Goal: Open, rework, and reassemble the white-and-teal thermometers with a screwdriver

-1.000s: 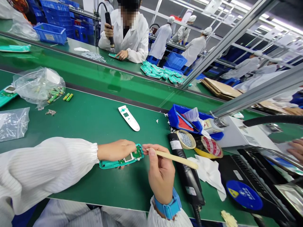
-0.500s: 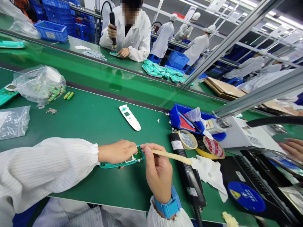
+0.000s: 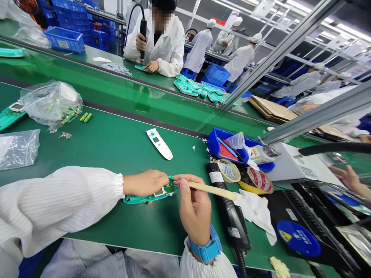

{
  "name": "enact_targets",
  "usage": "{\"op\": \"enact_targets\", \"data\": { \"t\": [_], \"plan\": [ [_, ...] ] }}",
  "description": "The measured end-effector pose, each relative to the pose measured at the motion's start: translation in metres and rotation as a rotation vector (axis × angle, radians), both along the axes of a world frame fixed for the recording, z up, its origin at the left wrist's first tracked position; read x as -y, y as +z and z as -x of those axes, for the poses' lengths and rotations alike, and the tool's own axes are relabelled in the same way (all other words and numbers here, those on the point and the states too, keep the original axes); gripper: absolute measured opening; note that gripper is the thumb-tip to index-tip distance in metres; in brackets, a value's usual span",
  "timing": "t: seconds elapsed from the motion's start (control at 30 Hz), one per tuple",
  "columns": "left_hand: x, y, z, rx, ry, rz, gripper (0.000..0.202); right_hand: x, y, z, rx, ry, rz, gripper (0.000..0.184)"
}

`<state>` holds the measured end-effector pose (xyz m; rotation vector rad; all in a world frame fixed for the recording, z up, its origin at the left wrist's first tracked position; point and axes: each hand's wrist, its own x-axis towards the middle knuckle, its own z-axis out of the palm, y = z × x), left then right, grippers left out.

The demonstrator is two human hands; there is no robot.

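My left hand (image 3: 148,183) lies across a teal plastic housing (image 3: 136,200) and grips it close to the green work surface. Inside the housing, a green circuit board (image 3: 169,187) shows beyond my fingers. In my right hand (image 3: 195,210), between thumb and fingers, is a slim tool with a pale yellow handle (image 3: 213,190). Its front end meets the board's right end, but the tip is too small to make out. A blue strap circles my right wrist. Above my hands lies a white cover (image 3: 159,144) with a small window.
Right of my hands lie a black electric screwdriver (image 3: 232,216), a dish of screws (image 3: 228,170), tape (image 3: 259,180), tissue (image 3: 255,212) and a blue bin (image 3: 213,143). A bag of batteries (image 3: 49,102) lies left. A co-worker (image 3: 165,42) sits opposite; another person's hand (image 3: 350,179) shows right.
My hands stay at the housing with almost no movement. The other person's hand at the right edge has moved further into view. The co-worker's driver has shifted slightly.
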<state>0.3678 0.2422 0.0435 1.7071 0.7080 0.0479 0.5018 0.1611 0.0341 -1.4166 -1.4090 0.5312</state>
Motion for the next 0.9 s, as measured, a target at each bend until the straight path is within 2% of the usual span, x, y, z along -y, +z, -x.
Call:
{"op": "enact_targets", "data": {
  "t": [0.07,0.27,0.67,0.9],
  "plan": [
    [-0.0001,0.0006,-0.0001,0.004,-0.004,-0.023,0.028,0.0004,0.0005,0.0002,0.017,0.005,-0.004,0.011],
    [0.0004,0.0036,0.0004,-0.023,0.008,0.04,0.027,-0.0011,0.0016,0.0005,0.055,0.02,-0.016,0.012],
    [-0.0012,0.0035,0.0008,-0.028,-0.048,-0.051,0.03,-0.002,0.0064,0.0019,0.145,0.025,-0.036,0.012],
    [-0.0001,0.0022,0.0011,-0.029,-0.035,-0.055,0.03,-0.002,0.0062,0.0011,0.172,0.026,-0.026,0.012]
  ]
}}
